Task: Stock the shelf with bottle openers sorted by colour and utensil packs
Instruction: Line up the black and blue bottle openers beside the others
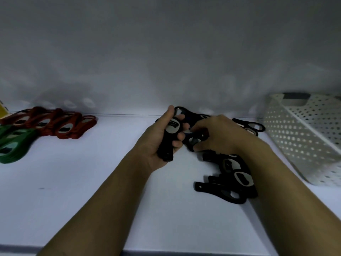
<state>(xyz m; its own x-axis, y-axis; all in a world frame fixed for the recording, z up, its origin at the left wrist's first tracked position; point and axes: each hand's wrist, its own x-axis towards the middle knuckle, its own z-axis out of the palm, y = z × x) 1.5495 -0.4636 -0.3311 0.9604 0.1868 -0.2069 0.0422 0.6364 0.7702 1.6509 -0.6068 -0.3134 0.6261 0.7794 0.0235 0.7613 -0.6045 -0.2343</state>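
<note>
Your left hand [156,143] is over the middle of the white shelf [92,182]. Its grip is curled round a bundle of black bottle openers [172,126], held nearly upright with the metal heads up and the handles poking out below the palm. Your right hand [219,133] is just beside it at three o'clock, palm down, its grip pinching a single black opener [193,142] at the fingertips, close against the left hand's fingers.

A loose pile of black openers [228,165] lies on the shelf at five o'clock, partly hidden under your right forearm. A few more black openers [249,126] lie behind the right hand at two o'clock, near the back wall.

At ten o'clock the red bottle openers [64,124] lie in an overlapping row. The green bottle openers [14,146] lie stacked at nine o'clock, touching the front of the red row. At three o'clock, a white perforated basket [299,137] sits tilted, just beside the black openers.
</note>
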